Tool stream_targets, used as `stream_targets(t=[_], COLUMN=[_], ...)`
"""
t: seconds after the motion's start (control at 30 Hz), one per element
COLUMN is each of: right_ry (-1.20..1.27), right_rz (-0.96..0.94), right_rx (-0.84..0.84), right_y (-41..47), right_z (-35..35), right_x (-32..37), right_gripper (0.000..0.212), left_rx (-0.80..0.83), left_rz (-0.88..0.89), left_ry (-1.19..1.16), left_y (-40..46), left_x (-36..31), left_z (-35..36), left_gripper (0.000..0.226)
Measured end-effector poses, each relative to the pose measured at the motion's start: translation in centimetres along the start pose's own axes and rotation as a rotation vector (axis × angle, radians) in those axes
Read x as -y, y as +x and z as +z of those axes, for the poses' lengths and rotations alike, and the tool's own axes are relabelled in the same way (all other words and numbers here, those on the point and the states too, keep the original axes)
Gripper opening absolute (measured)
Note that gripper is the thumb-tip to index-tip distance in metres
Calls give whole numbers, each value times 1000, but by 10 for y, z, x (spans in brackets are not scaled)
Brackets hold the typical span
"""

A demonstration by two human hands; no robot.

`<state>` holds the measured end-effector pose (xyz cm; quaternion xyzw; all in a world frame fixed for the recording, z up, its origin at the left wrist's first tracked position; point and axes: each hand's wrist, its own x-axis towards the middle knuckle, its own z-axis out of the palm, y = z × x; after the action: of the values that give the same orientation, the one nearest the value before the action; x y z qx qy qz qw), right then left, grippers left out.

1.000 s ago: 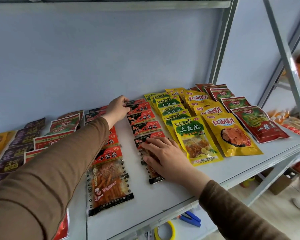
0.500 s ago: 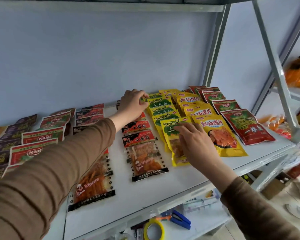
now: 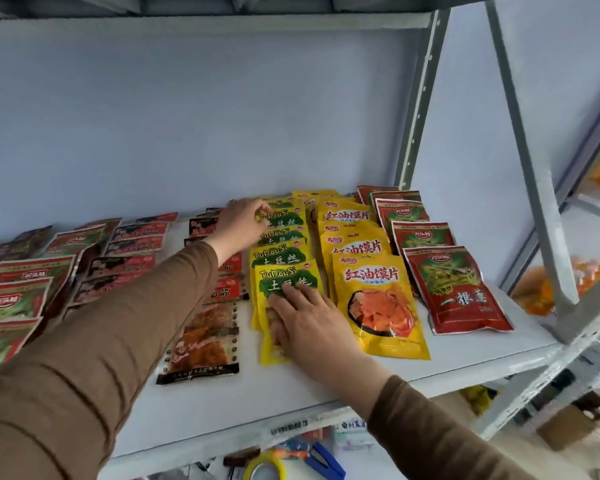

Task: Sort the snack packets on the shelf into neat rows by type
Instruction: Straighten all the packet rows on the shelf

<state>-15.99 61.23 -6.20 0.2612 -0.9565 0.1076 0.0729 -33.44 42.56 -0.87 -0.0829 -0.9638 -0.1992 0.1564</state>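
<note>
Snack packets lie in rows on a white shelf [image 3: 326, 386]. A row of yellow-green TuDouSi packets [image 3: 280, 252] runs front to back in the middle. My right hand [image 3: 312, 323] lies flat with straight fingers on the front TuDouSi packet [image 3: 284, 277]. My left hand [image 3: 241, 221] reaches to the back of that row, its fingers curled on a rear TuDouSi packet [image 3: 284, 216]. To the right are yellow packets with orange chips [image 3: 374, 289], then red-green packets [image 3: 454, 292]. Left of my hands lies a row of red-black packets [image 3: 201, 341].
More red-black [image 3: 132, 244] and red-green packets [image 3: 18, 296] fill the shelf's left part. Grey uprights [image 3: 416, 109] and a slanted brace [image 3: 530, 174] stand at the right. A tape roll [image 3: 264, 471] and blue item [image 3: 323, 460] lie on the lower shelf.
Both hands moved right from the red-black row to the TuDouSi row. The right hand now lies flat on the front packet; the left hand reached the rear packets. The view shifted.
</note>
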Motion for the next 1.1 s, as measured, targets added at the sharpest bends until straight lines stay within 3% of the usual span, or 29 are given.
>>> stream_targets(t=[0.1, 0.2, 0.3, 0.43, 0.57, 0.87, 0.97, 1.1], right_ry=[-5, 21, 21, 17, -17, -31, 31, 43], right_rz=[-45, -67, -79, -74, -52, -45, 10, 64], right_rx=[-24, -41, -59, -70, -72, -54, -150, -196], right_y=[-1, -3, -3, -5, -9, -14, -6, 16], right_z=[-6, -9, -9, -8, -8, -16, -24, -36], right_x=[-2, -3, -3, 1, 7, 10, 7, -4], right_gripper=[44, 43, 43, 43, 45, 51, 46, 48], left_rx=[-10, 0, 165, 353, 327, 286, 151, -37], left_rz=[-34, -36, 14, 173, 197, 147, 113, 19], left_ry=[59, 55, -19, 131, 99, -36, -19, 96], left_y=[6, 7, 1, -10, -10, -12, -1, 26], left_x=[7, 10, 6, 1, 3, 5, 13, 29], left_z=[-4, -8, -12, -4, 2, 2, -5, -19], left_gripper=[28, 17, 24, 30, 13, 7, 25, 30])
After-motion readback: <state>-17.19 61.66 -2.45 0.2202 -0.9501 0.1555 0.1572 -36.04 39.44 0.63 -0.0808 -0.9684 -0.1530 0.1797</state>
